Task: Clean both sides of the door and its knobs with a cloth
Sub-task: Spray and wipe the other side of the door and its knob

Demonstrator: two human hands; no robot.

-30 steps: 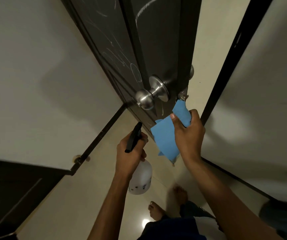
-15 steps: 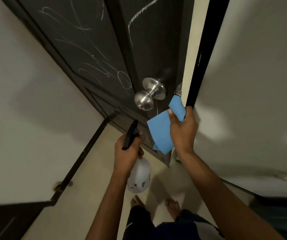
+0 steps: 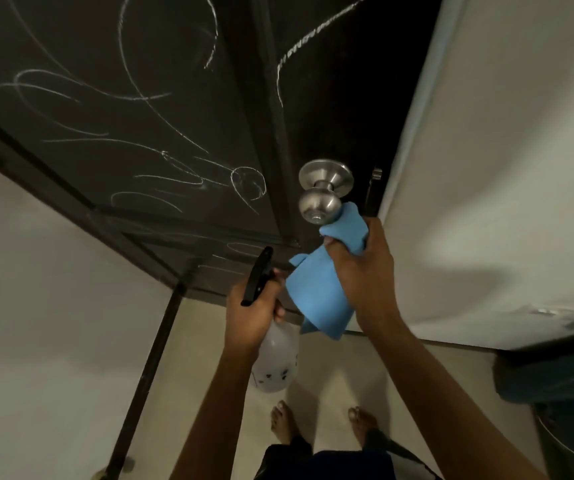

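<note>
Barely begun, by the look of it: chalk scribbles (image 3: 133, 98) all over the dark door (image 3: 330, 109). Right hand (image 3: 365, 271) pinching blue cloth (image 3: 316, 292) just beside steel knob (image 3: 319, 206); left hand (image 3: 254, 313) wrapped round spray bottle (image 3: 275, 362), below knob. Far side unseen.

Setting: home interior, at a room doorway. Evidence: dark panelled door (image 3: 140, 98) scrawled with white chalk-like marks, round brushed-metal knob (image 3: 319, 205), plain cream walls (image 3: 503, 168), dark skirting (image 3: 147, 368), pale glossy tiled floor (image 3: 209, 341). Person stands barefoot (image 3: 283, 421).
</note>
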